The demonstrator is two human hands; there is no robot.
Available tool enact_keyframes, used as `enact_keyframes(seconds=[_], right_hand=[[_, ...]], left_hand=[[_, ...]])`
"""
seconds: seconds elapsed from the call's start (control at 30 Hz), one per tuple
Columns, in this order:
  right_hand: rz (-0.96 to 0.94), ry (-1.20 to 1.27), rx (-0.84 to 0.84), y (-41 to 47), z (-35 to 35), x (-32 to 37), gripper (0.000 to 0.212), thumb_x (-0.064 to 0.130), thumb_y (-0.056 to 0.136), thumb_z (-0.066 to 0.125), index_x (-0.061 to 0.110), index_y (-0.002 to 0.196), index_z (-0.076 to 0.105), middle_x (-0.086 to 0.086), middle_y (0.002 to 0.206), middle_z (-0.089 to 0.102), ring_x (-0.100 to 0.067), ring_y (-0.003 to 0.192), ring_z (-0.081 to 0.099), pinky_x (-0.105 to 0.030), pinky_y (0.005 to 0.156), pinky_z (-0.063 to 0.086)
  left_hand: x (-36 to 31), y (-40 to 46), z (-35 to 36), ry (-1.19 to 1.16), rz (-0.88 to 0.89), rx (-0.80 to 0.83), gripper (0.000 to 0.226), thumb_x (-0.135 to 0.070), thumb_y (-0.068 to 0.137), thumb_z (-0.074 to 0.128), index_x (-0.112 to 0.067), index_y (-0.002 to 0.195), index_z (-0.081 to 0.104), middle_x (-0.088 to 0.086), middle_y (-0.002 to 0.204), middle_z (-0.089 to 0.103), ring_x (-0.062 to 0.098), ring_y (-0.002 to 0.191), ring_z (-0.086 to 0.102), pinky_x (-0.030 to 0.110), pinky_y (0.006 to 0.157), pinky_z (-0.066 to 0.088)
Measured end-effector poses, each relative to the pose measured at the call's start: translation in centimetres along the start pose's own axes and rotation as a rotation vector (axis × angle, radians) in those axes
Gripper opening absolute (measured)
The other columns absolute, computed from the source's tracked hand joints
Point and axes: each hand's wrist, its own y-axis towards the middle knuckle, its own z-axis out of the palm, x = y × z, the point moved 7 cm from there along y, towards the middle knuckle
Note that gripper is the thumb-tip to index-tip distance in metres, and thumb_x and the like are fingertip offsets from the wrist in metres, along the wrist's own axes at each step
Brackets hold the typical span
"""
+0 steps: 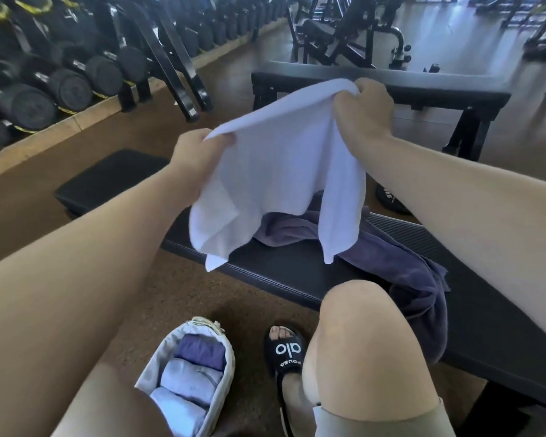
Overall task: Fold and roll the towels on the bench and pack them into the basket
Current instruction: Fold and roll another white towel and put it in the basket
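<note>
A white towel (281, 171) hangs in the air above the black bench (290, 272). My left hand (199, 152) pinches its left top corner and my right hand (364, 107) grips its right top corner, higher and farther away. The towel's lower edge dangles just over the bench. A purple towel (401, 263) lies crumpled on the bench under it and drapes over the near edge. On the floor at the lower left stands a pale fabric basket (224, 370) holding three rolled towels, one purple and two lighter.
My knee and a foot in a black slide sandal (286, 351) are beside the basket. Another black bench (423, 83) stands beyond. A low black pad (108, 181) lies on the brown floor at left. A dumbbell rack (60, 74) lines the left side.
</note>
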Motion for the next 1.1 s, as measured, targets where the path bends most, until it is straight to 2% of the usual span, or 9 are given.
enact_keyframes(seconds=[0.17,0.37,0.47,0.53,0.63,0.8,0.97,1.03,1.1], right_hand=[[-0.073,-0.267,0.176,0.3,3.1,-0.1,0.012,0.026,0.076,0.057,0.014,0.074,0.058,-0.003,0.07,0.047,-0.019,0.063,0.042,-0.028,0.056,0.033],[-0.056,-0.211,0.573,-1.6,10.3,1.2,0.017,0.018,0.075,0.064,0.014,0.07,0.048,-0.009,0.071,0.032,-0.021,0.068,0.031,-0.031,0.059,0.024],[0.027,-0.114,0.738,-3.0,13.9,1.7,0.018,0.017,0.076,0.067,0.016,0.075,0.048,-0.007,0.078,0.037,-0.022,0.071,0.033,-0.034,0.065,0.027],[0.089,-0.131,0.848,-4.1,16.4,1.2,0.021,0.025,0.072,0.07,0.018,0.08,0.052,-0.007,0.083,0.043,-0.022,0.077,0.039,-0.037,0.071,0.029],[0.115,-0.207,0.955,-4.7,19.6,0.1,0.035,0.033,0.075,0.07,0.003,0.077,0.052,-0.019,0.078,0.043,-0.022,0.071,0.043,-0.032,0.067,0.032],[-0.331,-0.7,0.736,-2.0,21.9,0.1,0.034,0.026,0.096,0.045,0.01,0.066,0.046,-0.003,0.069,0.052,-0.026,0.065,0.051,-0.029,0.053,0.034],[-0.419,-0.637,0.285,2.9,20.2,2.4,0.021,0.023,0.096,0.044,0.013,0.085,0.058,-0.004,0.081,0.057,-0.031,0.074,0.056,-0.034,0.065,0.039],[-0.498,-0.551,0.102,3.8,18.6,5.1,0.017,0.022,0.096,0.046,0.011,0.089,0.057,-0.004,0.079,0.056,-0.029,0.072,0.052,-0.032,0.059,0.032],[-0.556,-0.486,-0.011,3.6,17.6,7.0,0.015,0.024,0.095,0.047,0.012,0.092,0.056,-0.002,0.081,0.057,-0.026,0.072,0.05,-0.032,0.055,0.03]], left_hand=[[-0.2,1.5,-5.2,0.487,0.178,-0.165,0.014,-0.023,0.1,0.047,-0.011,0.1,0.054,0.002,0.083,0.052,0.013,0.068,0.046,0.028,0.054,0.033],[2.3,3.9,-10.5,0.68,0.099,-0.32,0.02,-0.024,0.103,0.041,-0.006,0.103,0.051,0.011,0.092,0.052,0.016,0.063,0.042,0.029,0.052,0.03],[3.7,5.0,-12.9,0.77,0.065,-0.402,0.031,-0.026,0.104,0.038,-0.003,0.119,0.053,0.019,0.108,0.059,0.03,0.088,0.056,0.04,0.072,0.047],[4.5,5.6,-14.0,0.925,0.021,-0.456,0.037,-0.03,0.105,0.036,-0.007,0.129,0.052,0.024,0.126,0.056,0.042,0.117,0.05,0.052,0.096,0.044],[6.3,7.0,-15.5,0.997,-0.037,-0.469,0.037,-0.032,0.105,0.037,-0.01,0.13,0.053,0.025,0.132,0.048,0.043,0.122,0.044,0.051,0.097,0.039],[9.0,10.1,-17.4,0.799,-0.059,-0.377,0.016,-0.008,0.097,0.048,-0.008,0.109,0.057,0.026,0.123,0.055,0.034,0.092,0.052,0.042,0.071,0.042],[6.1,11.8,-19.9,0.643,-0.016,-0.556,0.029,-0.005,0.095,0.051,-0.008,0.123,0.054,0.022,0.128,0.055,0.04,0.113,0.055,0.047,0.09,0.046],[3.0,12.0,-20.9,0.548,0.066,-0.723,0.035,0.0,0.097,0.043,-0.006,0.13,0.05,0.02,0.134,0.051,0.035,0.121,0.051,0.039,0.098,0.042],[0.7,11.9,-21.6,0.419,0.145,-0.831,0.038,0.001,0.097,0.039,-0.005,0.134,0.05,0.014,0.131,0.053,0.027,0.117,0.052,0.024,0.094,0.04]])
